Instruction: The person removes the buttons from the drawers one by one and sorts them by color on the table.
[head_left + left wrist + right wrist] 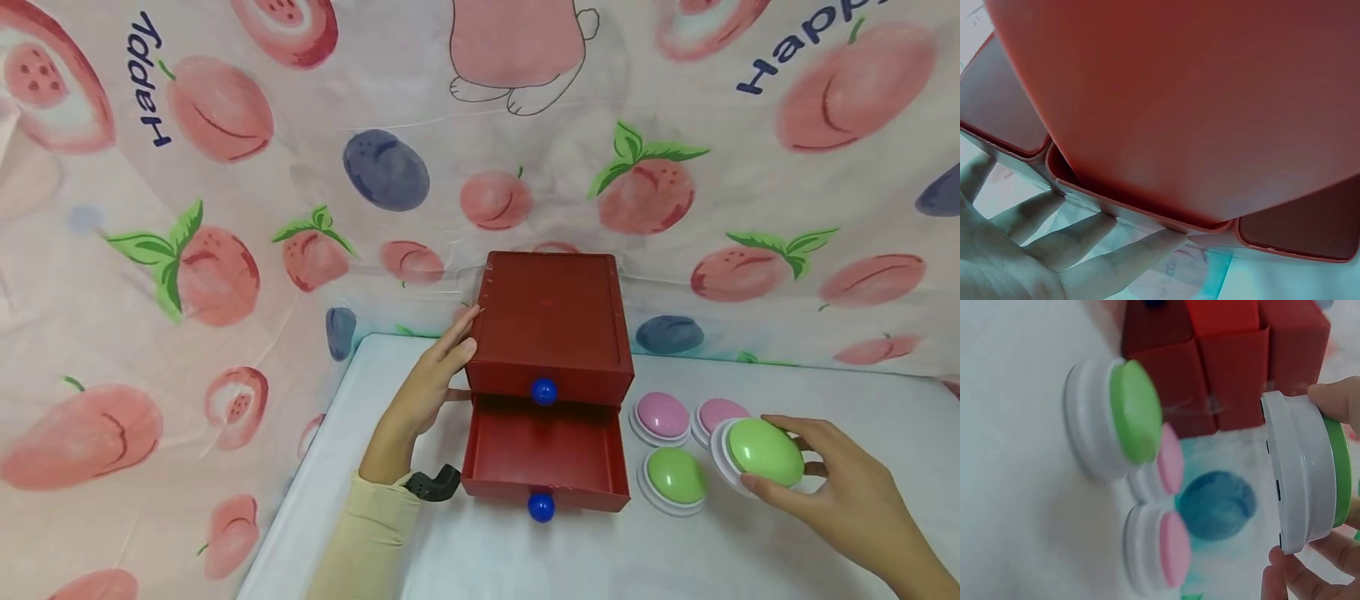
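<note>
My right hand [847, 487] grips a round push-button light with a green dome [767, 451] and white base, thumb on one side and fingers on the other. In the right wrist view this green button light [1304, 475] is seen edge-on, above the table. My left hand [420, 387] rests with straight fingers against the left side of a red drawer cabinet [551, 308]. Fingertips [1175, 237] lie along its side in the left wrist view. The lower drawer [543, 450] is pulled out, its red floor showing; the upper one, with a blue knob [544, 391], is closed.
Another green button light [675, 477] sits on the table right of the drawer. Behind it are two pink button lights [663, 415], one partly covered by the held light. A fruit-print cloth [390, 171] hangs behind the cabinet. A black band [435, 483] circles my left wrist.
</note>
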The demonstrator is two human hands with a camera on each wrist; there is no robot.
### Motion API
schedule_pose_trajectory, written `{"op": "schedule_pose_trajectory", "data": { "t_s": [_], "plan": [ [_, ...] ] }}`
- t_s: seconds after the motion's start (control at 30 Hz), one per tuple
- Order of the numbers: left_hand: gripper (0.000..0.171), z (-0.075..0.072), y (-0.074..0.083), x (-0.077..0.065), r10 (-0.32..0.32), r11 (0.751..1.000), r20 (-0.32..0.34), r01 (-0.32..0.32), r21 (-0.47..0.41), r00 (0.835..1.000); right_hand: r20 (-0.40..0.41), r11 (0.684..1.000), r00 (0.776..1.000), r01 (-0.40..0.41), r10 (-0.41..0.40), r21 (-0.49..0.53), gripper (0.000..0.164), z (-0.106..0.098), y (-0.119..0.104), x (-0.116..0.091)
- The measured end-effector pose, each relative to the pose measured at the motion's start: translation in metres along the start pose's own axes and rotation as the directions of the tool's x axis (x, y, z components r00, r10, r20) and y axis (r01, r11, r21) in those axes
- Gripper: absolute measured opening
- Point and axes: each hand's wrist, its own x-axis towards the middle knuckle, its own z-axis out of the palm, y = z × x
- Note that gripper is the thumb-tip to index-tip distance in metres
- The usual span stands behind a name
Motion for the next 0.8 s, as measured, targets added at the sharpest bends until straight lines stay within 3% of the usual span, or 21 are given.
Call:
{"op": "schedule_pose_trajectory", "data": {
  "t_s": [0.13,0.3,0.6,0.8],
  "plan": [
    [0.054,-0.001,-0.001,0.000,0.000,1.000,-0.003,0.000,-0.002,1.000,0.048,0.997,0.996,-0.068,0.070,-0.040,0.080,0.003,0.015,-0.003],
    [0.054,-0.001,-0.002,0.000,0.002,1.000,-0.008,-0.002,-0.006,1.000,0.141,0.984,0.977,-0.148,0.162,-0.103,0.086,0.007,0.027,-0.004],
    [0.053,0.000,-0.002,0.000,0.002,1.000,0.001,-0.002,-0.004,1.000,0.269,0.984,0.949,-0.138,0.164,-0.116,0.083,0.011,0.044,-0.010],
    [0.053,0.000,-0.001,0.000,0.001,1.000,-0.005,-0.001,-0.003,1.000,0.298,0.981,0.938,-0.142,0.176,-0.134,0.088,0.019,0.050,-0.009]
  ]
}}
